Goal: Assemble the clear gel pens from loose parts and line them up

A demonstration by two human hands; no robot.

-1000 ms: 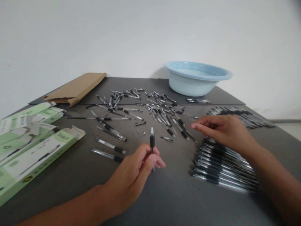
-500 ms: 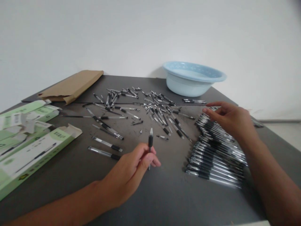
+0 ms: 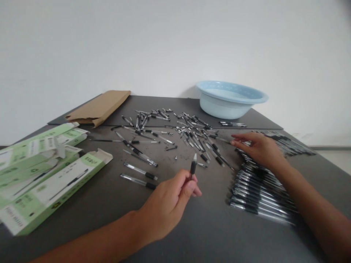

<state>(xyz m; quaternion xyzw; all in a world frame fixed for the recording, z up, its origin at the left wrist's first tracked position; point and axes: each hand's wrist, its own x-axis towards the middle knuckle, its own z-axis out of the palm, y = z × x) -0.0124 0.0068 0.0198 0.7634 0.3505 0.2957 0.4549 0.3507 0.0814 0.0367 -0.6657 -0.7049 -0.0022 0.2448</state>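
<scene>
My left hand (image 3: 171, 204) is closed around a pen (image 3: 193, 165) and holds it nearly upright, its clear conical tip and black grip sticking up above my fingers. The pen's lower part is hidden by the hand. My right hand (image 3: 256, 148) reaches over the table with thumb and forefinger slightly apart. Its fingertips are close to the end of a pen barrel with a black grip (image 3: 213, 136); I cannot tell whether they touch. Beneath my right wrist lies a stack of clear pens with black grips (image 3: 255, 193), side by side.
Loose pen parts (image 3: 196, 140) are scattered across the dark table (image 3: 192, 233). Two barrels (image 3: 137, 179) lie left of my left hand. Green and white pen boxes (image 3: 63, 182) and a brown paper envelope (image 3: 101, 106) are at left. A blue basin (image 3: 227, 106) stands at the back right.
The view has shifted, so the table's things appear further right and lower. My right hand has moved leftward and down from above the stack towards the loose parts. My left hand still holds the pen.
</scene>
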